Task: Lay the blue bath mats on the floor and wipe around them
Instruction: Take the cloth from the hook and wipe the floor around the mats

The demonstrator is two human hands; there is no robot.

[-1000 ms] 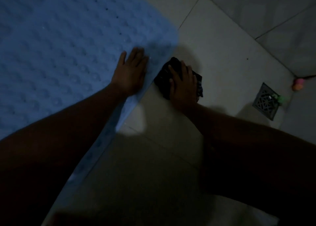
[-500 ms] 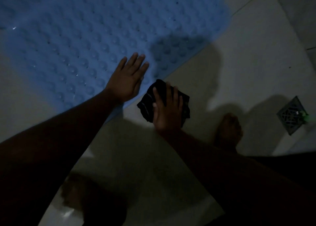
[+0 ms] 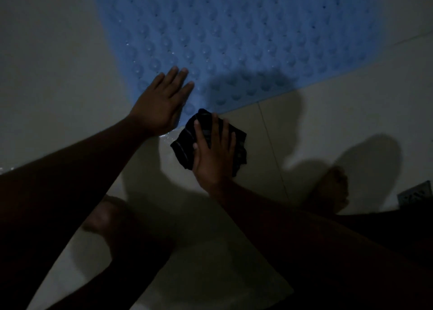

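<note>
Both hands have slid along to the mat's near corner since a second ago; the right hand [image 3: 214,155] presses flat, gripping nothing, on a dark striped cloth [image 3: 208,141] touching the bumpy blue rubber bath mat [image 3: 234,40]; the left hand [image 3: 161,103], open, pins that corner to the pale tiled floor [image 3: 339,122]; wet tile could let the mat shift.

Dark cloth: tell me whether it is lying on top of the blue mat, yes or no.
No: the dark cloth lies on the tile floor beside the blue bath mat corner, pressed under the right hand.
</note>
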